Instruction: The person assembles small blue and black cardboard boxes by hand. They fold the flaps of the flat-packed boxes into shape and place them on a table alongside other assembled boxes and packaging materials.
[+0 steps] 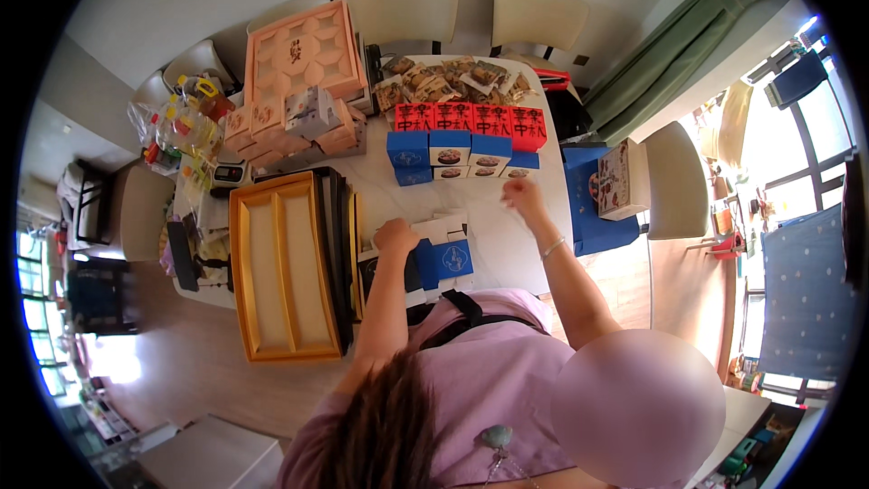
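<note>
The left hand rested fisted beside a flattened blue carton, lying lengthwise left-right; the right hand hovered, grip unclear.

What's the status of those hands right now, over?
Left hand fisted on flat blue-and-white boxes. Right hand reaching near blue box row, apparently empty. Nothing between.

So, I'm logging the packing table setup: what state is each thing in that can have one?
Yellow tray: open, both compartments empty.
Pink gift box: lid on, tilted up at the back.
Red boxes: closed, in a row.
Blue boxes: closed, in a row in front of the red ones.
Left hand: fisted, on a flat blue-and-white carton.
Right hand: raised above the table, blurred.
</note>
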### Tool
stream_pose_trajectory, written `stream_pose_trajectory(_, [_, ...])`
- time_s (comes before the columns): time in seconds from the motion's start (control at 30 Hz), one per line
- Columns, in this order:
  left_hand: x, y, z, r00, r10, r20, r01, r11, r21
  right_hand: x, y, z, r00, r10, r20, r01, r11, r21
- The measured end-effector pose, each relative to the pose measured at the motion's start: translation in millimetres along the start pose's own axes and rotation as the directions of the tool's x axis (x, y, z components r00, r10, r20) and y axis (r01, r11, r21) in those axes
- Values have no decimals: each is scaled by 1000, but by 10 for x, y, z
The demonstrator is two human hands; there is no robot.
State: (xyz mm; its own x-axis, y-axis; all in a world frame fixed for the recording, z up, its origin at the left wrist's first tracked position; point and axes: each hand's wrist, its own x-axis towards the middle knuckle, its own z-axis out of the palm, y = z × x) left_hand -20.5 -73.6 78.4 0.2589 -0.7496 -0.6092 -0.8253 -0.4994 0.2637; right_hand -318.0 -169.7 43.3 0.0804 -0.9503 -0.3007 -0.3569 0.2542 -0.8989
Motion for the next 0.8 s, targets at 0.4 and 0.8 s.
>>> stream_pose_trajectory(0.4, [54,-226,399,958,47,283,60,932,-357,-887,193,694,814,431,389,-383,902,-198])
stream_pose_trajectory(0.8, [88,-169,472,979,117,169,-68,961,-266,-393,-72,215,856,467,223,-497,621,605])
